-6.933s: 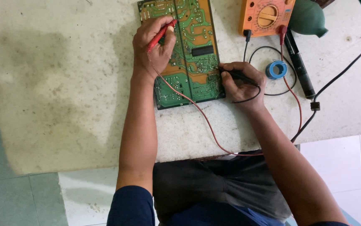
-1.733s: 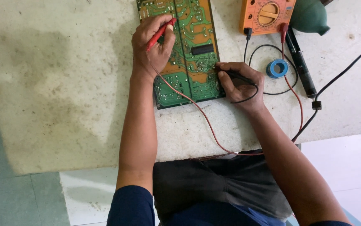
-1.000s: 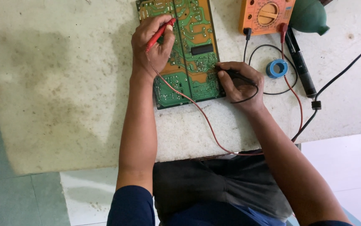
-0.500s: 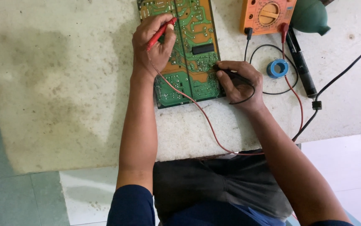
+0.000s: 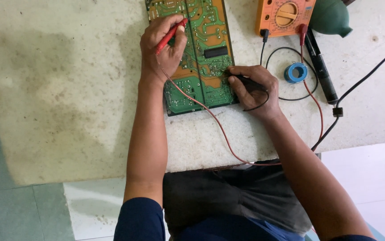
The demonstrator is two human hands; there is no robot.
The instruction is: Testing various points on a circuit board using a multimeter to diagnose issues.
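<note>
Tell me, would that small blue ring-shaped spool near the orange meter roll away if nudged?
The small blue ring-shaped spool lies flat on the stone table, so it would probably slide rather than roll. It looks light and easily pushed. The black lead looped around it might catch it.

Green-orange circuit board [image 5: 201, 53] flat on table, solder side up. Red probe [image 5: 171, 35] angled onto its upper-left area, black probe [image 5: 246, 81] touching right edge.
</note>
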